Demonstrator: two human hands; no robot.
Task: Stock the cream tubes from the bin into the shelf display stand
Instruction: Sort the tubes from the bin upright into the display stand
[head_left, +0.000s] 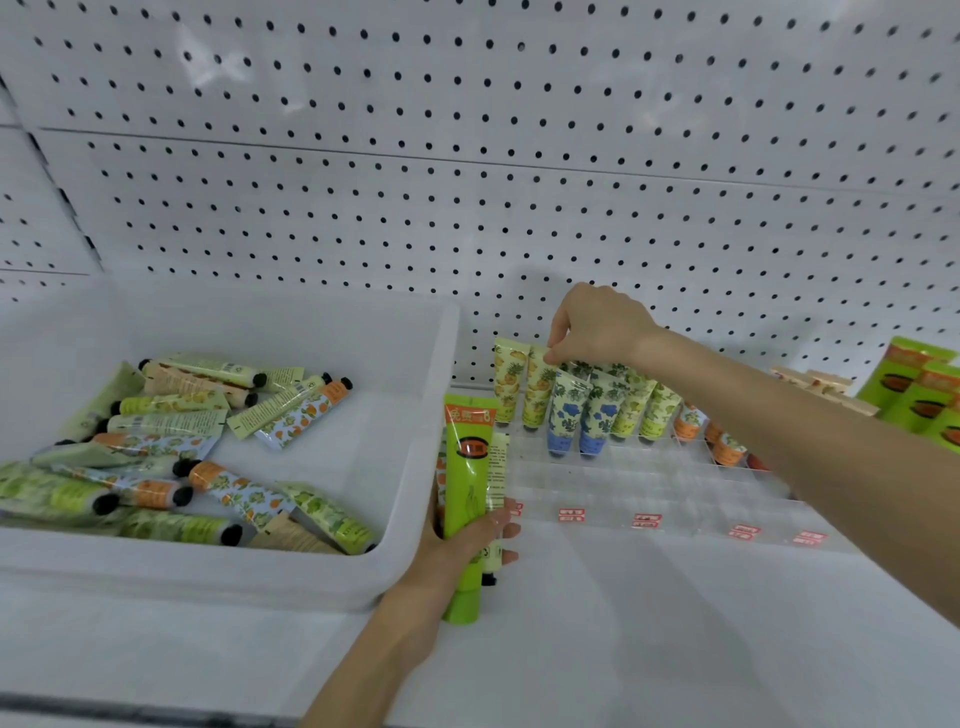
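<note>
Gripping a green tube (467, 467), the left hand (462, 545) sits low over the shelf (623, 634). Its fingers are curled around this tube and at least one more tube behind it. The green tube points cap down, and the hand sits just beside the bin's right wall.

The bin (415, 426) stands on the shelf to the left. Loose tubes (208, 467) lie in a jumbled heap in its left half.

The stand (649, 493), a clear tiered rack, sits right of the bin. Red labels (571, 514) run along its front edge. Tubes stand cap down in its rear rows, blue ones (563, 415) in front of yellow-green ones.

The right hand (597, 325) reaches over the stand. Thumb and fingertips are pinched together on the top edge of a yellow tube (537, 400) standing in the back row, second from the left.

Green boxes (924, 395) stand at the far right. White pegboard (467, 182) forms the back wall.
</note>
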